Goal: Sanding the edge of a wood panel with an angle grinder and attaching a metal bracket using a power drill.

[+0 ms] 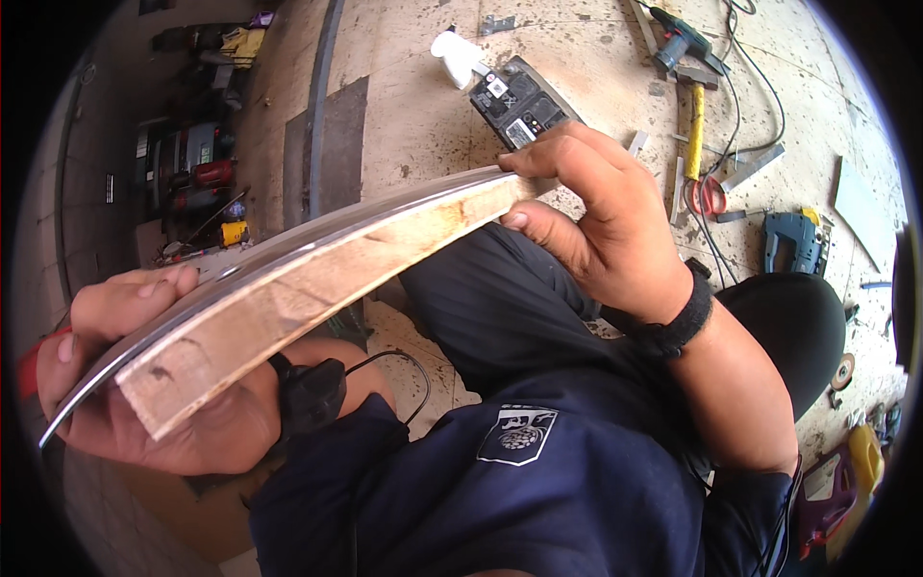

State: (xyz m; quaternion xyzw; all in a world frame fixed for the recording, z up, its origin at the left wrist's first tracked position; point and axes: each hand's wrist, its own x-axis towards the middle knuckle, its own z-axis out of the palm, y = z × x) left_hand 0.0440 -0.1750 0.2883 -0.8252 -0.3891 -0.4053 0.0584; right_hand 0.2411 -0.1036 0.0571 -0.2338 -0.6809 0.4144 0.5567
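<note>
A pale wooden strip with a thin dark curved sheet along its upper side is held up slantwise in front of me. My left hand is closed around its near left end, fingers over the sheet and palm beneath the wood. Part of a red object shows beside those fingers; its kind is unclear. At the far right end, my right hand pinches the strip, thumb below and fingers on top.
Beyond the strip lie a black battery and a white bottle. To the right are a yellow-handled hammer, a green power tool with cords, a blue jigsaw and a pale panel. Machinery stands at far left.
</note>
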